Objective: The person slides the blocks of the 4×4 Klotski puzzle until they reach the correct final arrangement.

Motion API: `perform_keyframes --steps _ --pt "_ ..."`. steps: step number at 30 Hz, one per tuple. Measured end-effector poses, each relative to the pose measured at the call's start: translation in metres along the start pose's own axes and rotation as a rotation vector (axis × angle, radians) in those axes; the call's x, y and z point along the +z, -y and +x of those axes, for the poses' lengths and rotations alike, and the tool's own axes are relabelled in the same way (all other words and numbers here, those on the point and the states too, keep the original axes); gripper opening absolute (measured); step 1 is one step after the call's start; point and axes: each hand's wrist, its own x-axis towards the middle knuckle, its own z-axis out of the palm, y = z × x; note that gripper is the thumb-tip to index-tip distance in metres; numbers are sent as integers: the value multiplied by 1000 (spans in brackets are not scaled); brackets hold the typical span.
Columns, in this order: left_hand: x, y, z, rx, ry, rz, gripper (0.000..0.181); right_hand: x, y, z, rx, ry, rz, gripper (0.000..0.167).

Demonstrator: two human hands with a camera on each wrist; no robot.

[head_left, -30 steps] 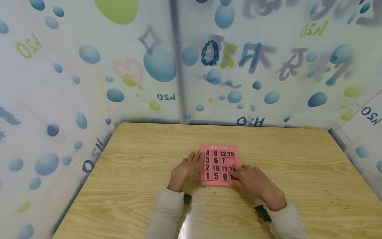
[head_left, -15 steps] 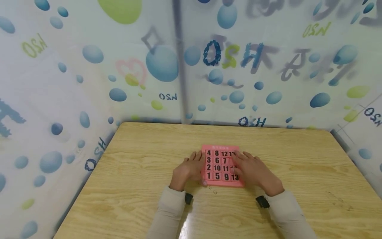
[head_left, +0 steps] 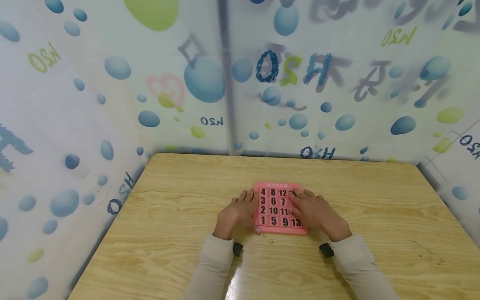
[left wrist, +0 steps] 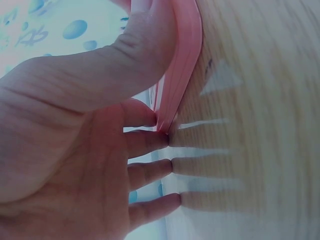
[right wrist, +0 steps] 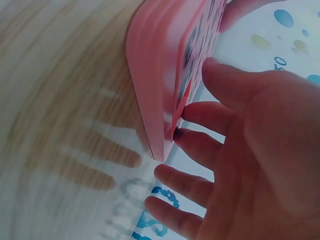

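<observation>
A pink sliding number puzzle [head_left: 281, 230] lies flat on the wooden table, its square tiles marked with black numbers. My left hand [head_left: 237, 214] lies along its left edge with straight fingers. In the left wrist view, the left thumb [left wrist: 142, 47] is bent against the puzzle's side and the fingertips reach down to the tabletop. On the right, my right hand [head_left: 313, 210] touches the right-hand column with extended fingertips. Those fingers hide most of that column, while the 13 tile [head_left: 296, 222] shows at the bottom. In the right wrist view, the right thumb [right wrist: 225, 82] is raised off the tiles.
The wood-grain table [head_left: 180, 183] stretches out around the puzzle. Behind it stands a wall sheet [head_left: 168, 50] printed with blue and green drops. Two small ring-shaped marks [head_left: 271, 241] lie just below the puzzle. Each wrist wears a dark strap piece [head_left: 326, 250].
My right hand has moved up the right-hand column, uncovering the 13 tile and covering the 15 tile and the gap seen below it. The left hand stays at the left edge.
</observation>
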Motion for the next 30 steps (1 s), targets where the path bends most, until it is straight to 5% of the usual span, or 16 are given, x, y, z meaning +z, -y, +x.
perform_keyframes --steps 30 --pt "0 2 1 13 -1 -10 118 -1 11 -14 -13 13 -17 50"
